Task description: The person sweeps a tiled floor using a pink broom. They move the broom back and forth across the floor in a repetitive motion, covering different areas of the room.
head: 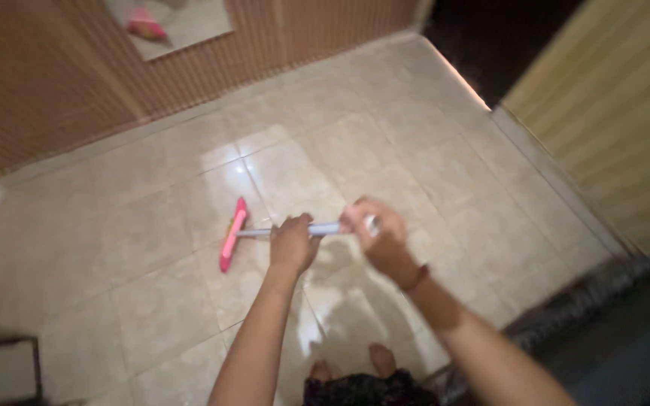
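At frame centre I had my left hand wrapped around the pale handle of a floor wiper, and my right hand closed over the handle's top end just beside it. The wiper's pink head lay left of centre on the glossy beige tiled floor. A wood-panelled wall filled the upper left.
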